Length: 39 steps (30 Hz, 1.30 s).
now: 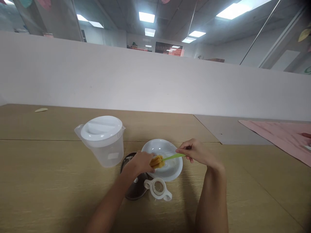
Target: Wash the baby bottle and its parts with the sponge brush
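Over a white bowl (174, 172), my right hand (194, 151) pinches the light green handle of what looks like a sponge brush (157, 162). My left hand (143, 162) is closed round the other end, a ridged yellow-orange head that partly hides behind its fingers. A thin pale line runs between the hands above the handle; I cannot make out what it is. Beneath my left forearm lies a dark, round metal dish or pan (137, 191), partly covered. Just in front of the bowl sits a small white two-handled cup or strainer (158, 187).
A lidded translucent pitcher (107, 152) stands left of the bowl. Far right lies a pink cloth (274, 132) with part of another person's hand (306, 135) at the frame edge. A pale leaf-shaped piece (41, 110) rests near the white wall (145, 81) behind the table.
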Each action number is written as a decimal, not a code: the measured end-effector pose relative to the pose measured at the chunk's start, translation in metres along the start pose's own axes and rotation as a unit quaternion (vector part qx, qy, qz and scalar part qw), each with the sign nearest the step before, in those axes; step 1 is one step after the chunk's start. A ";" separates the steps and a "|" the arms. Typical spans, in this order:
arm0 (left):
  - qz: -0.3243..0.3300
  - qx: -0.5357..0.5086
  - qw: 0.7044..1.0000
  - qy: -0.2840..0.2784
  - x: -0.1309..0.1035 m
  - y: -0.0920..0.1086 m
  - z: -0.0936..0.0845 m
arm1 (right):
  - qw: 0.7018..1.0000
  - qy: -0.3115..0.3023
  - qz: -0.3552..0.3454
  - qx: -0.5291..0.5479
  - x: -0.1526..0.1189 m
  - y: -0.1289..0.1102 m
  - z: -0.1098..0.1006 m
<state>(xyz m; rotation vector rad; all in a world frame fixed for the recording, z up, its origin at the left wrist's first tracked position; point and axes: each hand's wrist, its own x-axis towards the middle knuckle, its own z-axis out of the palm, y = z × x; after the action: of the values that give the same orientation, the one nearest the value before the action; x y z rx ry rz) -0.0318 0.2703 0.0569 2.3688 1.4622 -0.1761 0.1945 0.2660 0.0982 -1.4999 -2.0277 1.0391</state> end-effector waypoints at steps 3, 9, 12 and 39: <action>0.012 0.017 1.000 0.005 0.007 -0.001 0.006 | 1.000 0.001 0.012 0.004 0.000 -0.002 0.000; 0.025 -0.007 0.999 0.028 0.011 -0.005 0.010 | 1.000 0.007 0.019 0.010 0.000 0.004 0.000; 0.033 -0.006 0.998 0.057 0.008 -0.007 0.008 | 0.999 0.025 0.019 0.011 -0.003 0.008 -0.003; 0.124 -0.500 0.812 0.273 -0.020 -0.014 -0.026 | 0.841 0.473 -0.049 0.258 -0.003 0.006 -0.006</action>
<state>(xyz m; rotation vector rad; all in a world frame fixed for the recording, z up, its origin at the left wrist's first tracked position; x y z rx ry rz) -0.0554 0.2682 0.0832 1.6803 0.9855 1.1436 0.2037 0.2658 0.0980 -1.2160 -1.0015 0.5324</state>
